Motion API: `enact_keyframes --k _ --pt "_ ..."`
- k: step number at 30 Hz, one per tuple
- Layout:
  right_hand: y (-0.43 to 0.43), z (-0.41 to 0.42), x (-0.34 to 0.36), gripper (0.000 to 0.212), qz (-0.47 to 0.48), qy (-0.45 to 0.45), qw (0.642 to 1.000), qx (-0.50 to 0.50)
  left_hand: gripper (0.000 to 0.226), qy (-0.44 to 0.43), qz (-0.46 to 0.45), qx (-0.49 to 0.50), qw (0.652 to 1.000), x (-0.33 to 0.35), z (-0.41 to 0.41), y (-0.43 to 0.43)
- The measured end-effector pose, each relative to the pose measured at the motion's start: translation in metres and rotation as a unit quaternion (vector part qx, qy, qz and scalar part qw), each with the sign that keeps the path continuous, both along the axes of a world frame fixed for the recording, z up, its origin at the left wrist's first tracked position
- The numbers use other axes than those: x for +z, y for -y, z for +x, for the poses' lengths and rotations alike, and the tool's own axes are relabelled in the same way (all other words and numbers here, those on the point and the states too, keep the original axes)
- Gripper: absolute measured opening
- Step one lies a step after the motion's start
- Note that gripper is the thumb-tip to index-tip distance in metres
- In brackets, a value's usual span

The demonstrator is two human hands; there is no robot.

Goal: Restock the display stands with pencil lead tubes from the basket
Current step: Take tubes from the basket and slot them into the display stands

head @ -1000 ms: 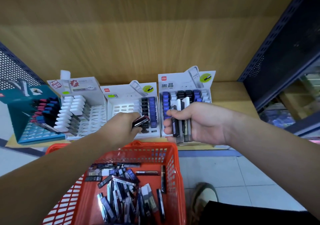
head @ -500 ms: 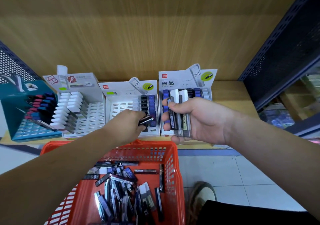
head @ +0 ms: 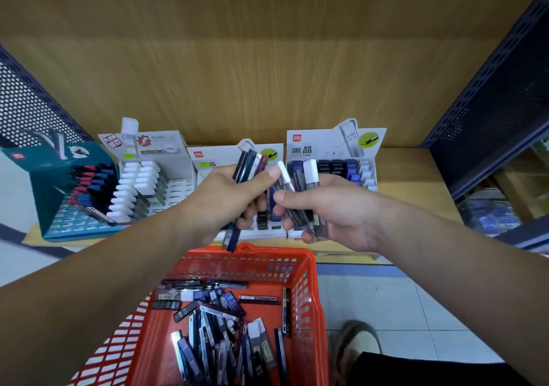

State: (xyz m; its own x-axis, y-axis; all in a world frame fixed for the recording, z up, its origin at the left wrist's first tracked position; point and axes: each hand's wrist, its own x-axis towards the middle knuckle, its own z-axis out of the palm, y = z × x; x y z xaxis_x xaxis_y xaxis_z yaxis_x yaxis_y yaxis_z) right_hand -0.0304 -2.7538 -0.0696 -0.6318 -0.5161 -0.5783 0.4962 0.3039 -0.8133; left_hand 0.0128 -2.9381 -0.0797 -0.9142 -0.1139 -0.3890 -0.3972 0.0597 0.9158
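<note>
While the person is standing over a red basket point(head: 237, 264), both hands are hovering in front of the display stands that are sitting in a row on the wooden shelf point(head: 416, 178). The left hand point(head: 222, 204) is clenching its grip round a bundle of dark tubes point(head: 248, 163), blue and maroon, which are sticking up past the thumb and poking out below the palm, just above the basket's far rim. The right hand point(head: 335, 213) is grasping its own bundle of white-capped tubes point(head: 310, 175), fanned upright between thumb and fingers. The two thumbs are nearly meeting in front of the middle stand point(head: 214, 155), and the hands are hiding most of its slots.

Down in the basket, loose tubes point(head: 219, 335) are lying in a jumbled heap across the bottom. To the right, the right stand point(head: 320, 145) is showing blue and black caps in its back rows. To the left, a white stand point(head: 169, 151) is holding two columns of white caps, and a teal stand point(head: 50, 195) is carrying red and blue ones. A shoe point(head: 359, 341) is resting on the tiled floor point(head: 401, 296) beside the basket.
</note>
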Motion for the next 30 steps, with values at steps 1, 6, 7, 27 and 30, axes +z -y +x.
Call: enact_keyframes --k 1,6,7,27,30 --pt "0.005 0.0 0.0 0.01 0.006 0.0 1.0 0.005 0.028 0.004 0.017 -0.01 1.0 0.003 0.001 0.0" --pt "0.029 -0.007 -0.004 0.026 -0.022 0.023 0.999 -0.004 0.017 0.002 0.032 -0.01 0.999 0.009 0.003 0.023" --pt "0.034 -0.009 -0.007 0.033 -0.019 0.029 0.999 -0.025 0.014 0.001 0.012 0.003 1.0 0.009 0.002 0.032" --pt "0.059 -0.028 -0.035 0.023 0.041 0.015 0.991 -0.125 0.018 -0.155 -0.511 -0.093 0.841 -0.069 -0.056 0.084" --pt "0.06 -0.028 -0.036 0.023 0.029 0.027 0.991 -0.131 0.009 -0.164 -0.517 -0.092 0.835 -0.071 -0.059 0.086"
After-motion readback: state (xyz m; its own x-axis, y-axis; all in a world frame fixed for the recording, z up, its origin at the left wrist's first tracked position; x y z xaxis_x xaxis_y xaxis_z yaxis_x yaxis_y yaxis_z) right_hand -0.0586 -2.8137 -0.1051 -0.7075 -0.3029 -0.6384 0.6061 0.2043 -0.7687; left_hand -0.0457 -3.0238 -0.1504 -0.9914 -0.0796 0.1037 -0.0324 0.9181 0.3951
